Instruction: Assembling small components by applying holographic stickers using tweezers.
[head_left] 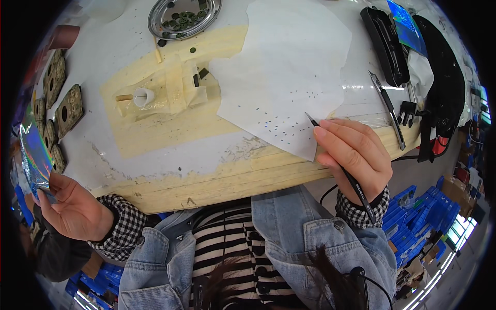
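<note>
In my left hand [77, 209], at the left edge of the table, a shiny holographic sheet [35, 155] is pinched between thumb and fingers. My right hand [356, 152] is closed around slim black tweezers [354, 183], their fine tip pointing up and left. That tip hovers over or touches a white paper sheet [289, 46]; I cannot tell which. Many tiny dark pieces [279, 129] lie scattered on the paper's near part, most of them left of the tip. Whether the tip holds a piece is too small to see.
A round metal tray [151, 26] at the back holds small dark-green parts. Left of centre, a little white cup [143, 97] stands on yellow tape. Camouflage-patterned square pieces [70, 111] line the left side. A utility knife [388, 108] and a black case [385, 46] lie at right.
</note>
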Demonstrator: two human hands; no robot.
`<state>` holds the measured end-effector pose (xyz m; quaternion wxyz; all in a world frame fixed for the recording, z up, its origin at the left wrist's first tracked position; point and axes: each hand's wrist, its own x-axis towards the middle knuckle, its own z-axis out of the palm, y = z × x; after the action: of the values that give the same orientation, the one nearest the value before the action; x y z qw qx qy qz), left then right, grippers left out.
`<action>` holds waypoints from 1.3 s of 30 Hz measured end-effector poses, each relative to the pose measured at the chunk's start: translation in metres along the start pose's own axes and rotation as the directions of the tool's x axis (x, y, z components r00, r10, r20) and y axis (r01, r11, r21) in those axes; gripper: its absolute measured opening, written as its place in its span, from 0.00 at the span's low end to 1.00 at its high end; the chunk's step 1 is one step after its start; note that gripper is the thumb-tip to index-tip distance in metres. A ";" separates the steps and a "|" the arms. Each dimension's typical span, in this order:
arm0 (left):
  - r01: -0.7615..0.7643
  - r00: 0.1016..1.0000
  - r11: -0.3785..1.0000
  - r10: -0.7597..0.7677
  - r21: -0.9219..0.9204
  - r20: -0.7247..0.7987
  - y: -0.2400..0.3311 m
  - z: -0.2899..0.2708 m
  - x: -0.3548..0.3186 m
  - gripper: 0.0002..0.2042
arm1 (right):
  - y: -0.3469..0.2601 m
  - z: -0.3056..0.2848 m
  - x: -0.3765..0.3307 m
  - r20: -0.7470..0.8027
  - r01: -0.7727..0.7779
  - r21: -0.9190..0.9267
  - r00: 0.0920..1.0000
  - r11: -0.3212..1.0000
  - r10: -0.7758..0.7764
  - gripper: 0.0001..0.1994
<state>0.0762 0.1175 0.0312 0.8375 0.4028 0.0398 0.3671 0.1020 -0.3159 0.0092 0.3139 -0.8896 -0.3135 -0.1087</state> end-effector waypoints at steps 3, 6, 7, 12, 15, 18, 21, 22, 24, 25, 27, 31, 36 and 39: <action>-0.003 1.000 1.000 0.003 0.015 0.004 0.001 -0.001 0.001 0.07 | 0.000 0.000 -0.001 -0.003 -0.006 0.000 1.000 1.000 0.006 0.17; 0.014 1.000 1.000 -0.014 0.022 0.002 0.003 -0.004 0.001 0.06 | 0.001 0.000 -0.002 -0.009 -0.003 -0.005 1.000 1.000 0.003 0.17; 0.026 1.000 1.000 -0.026 0.015 -0.004 0.002 -0.002 0.001 0.06 | 0.001 0.000 -0.002 -0.008 -0.003 -0.005 1.000 1.000 0.003 0.17; -0.008 1.000 1.000 0.008 0.015 0.004 0.002 -0.004 0.000 0.06 | 0.000 0.001 -0.002 -0.012 -0.002 -0.007 1.000 1.000 0.002 0.17; -0.009 1.000 1.000 0.008 0.011 0.020 0.001 -0.003 -0.001 0.06 | 0.000 0.001 -0.002 -0.016 -0.001 -0.005 1.000 1.000 0.001 0.17; -0.007 0.999 1.000 0.007 0.009 0.032 0.002 -0.002 -0.002 0.06 | 0.000 0.001 -0.001 -0.014 0.007 0.002 1.000 1.000 -0.007 0.17; -0.017 1.000 1.000 0.017 0.022 0.000 -0.001 0.001 -0.003 0.06 | 0.000 0.000 -0.001 -0.005 0.007 -0.012 1.000 1.000 -0.007 0.17; -0.021 1.000 1.000 0.021 0.021 -0.008 -0.001 0.001 -0.003 0.06 | 0.000 0.001 -0.001 -0.001 0.007 -0.017 1.000 1.000 -0.007 0.17; -0.026 1.000 0.999 0.026 0.024 -0.016 -0.001 -0.001 -0.002 0.06 | -0.001 0.001 -0.001 -0.001 0.004 -0.020 1.000 1.000 -0.004 0.17; -0.028 0.999 0.999 0.028 0.028 -0.017 -0.001 -0.002 -0.001 0.06 | -0.001 0.000 -0.001 -0.005 0.003 -0.018 1.000 1.000 -0.003 0.16; -0.029 0.999 0.999 0.030 0.031 -0.020 0.000 -0.002 -0.002 0.06 | -0.002 0.001 -0.001 -0.045 -0.006 0.003 0.999 1.000 0.006 0.16; -0.029 1.000 0.999 0.029 0.037 -0.006 -0.003 -0.002 -0.003 0.07 | -0.003 -0.001 -0.006 -0.169 -0.052 0.027 0.984 0.998 0.056 0.16; -0.012 0.998 0.993 0.003 0.119 0.070 -0.007 0.001 -0.003 0.09 | 0.002 0.005 -0.017 -0.348 -0.088 0.049 0.932 0.995 0.100 0.15; 0.093 0.993 0.993 -0.098 0.077 0.061 -0.007 -0.012 0.002 0.11 | 0.005 0.009 -0.020 -0.453 -0.082 0.054 0.886 0.995 0.097 0.14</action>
<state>0.0775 0.1238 0.0182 0.8395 0.4428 0.0455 0.3117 0.0895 -0.3229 -0.0080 0.3979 -0.8476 -0.1918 -0.2941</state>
